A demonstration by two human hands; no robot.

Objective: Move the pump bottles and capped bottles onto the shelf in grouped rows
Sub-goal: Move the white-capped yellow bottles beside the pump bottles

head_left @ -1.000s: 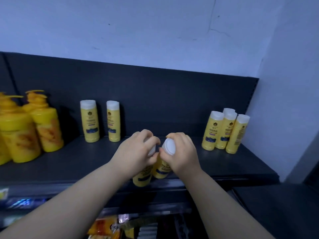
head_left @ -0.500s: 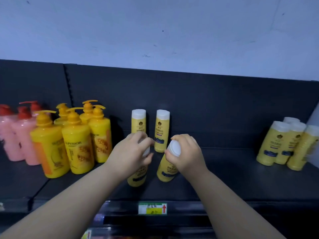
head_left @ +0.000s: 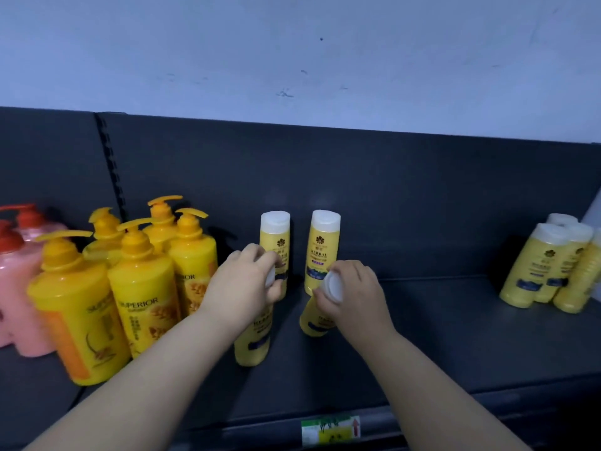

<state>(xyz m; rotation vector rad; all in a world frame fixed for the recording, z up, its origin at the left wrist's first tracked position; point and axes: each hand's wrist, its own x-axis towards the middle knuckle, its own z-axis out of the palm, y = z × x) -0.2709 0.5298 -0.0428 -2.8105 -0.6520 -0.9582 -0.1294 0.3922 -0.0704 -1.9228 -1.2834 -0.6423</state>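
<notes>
My left hand (head_left: 242, 281) grips the white cap of a yellow capped bottle (head_left: 255, 340) that stands on the dark shelf (head_left: 439, 333). My right hand (head_left: 354, 292) grips the cap of a second yellow capped bottle (head_left: 317, 320) beside it, tilted slightly. Right behind them stand two more yellow capped bottles (head_left: 274, 236) (head_left: 323, 249) against the back panel. Several yellow pump bottles (head_left: 143, 288) cluster to the left, with pink pump bottles (head_left: 19, 281) at the far left. Another group of yellow capped bottles (head_left: 553, 265) stands at the far right.
The shelf's dark back panel (head_left: 390, 196) rises behind the bottles, under a pale wall. A green and yellow price label (head_left: 330, 429) sits on the shelf's front edge. Bare shelf surface lies between the held bottles and the right-hand group.
Both hands carried their bottles left and further onto the shelf, up to the two standing capped bottles. The view swung left, bringing the pump bottles into sight.
</notes>
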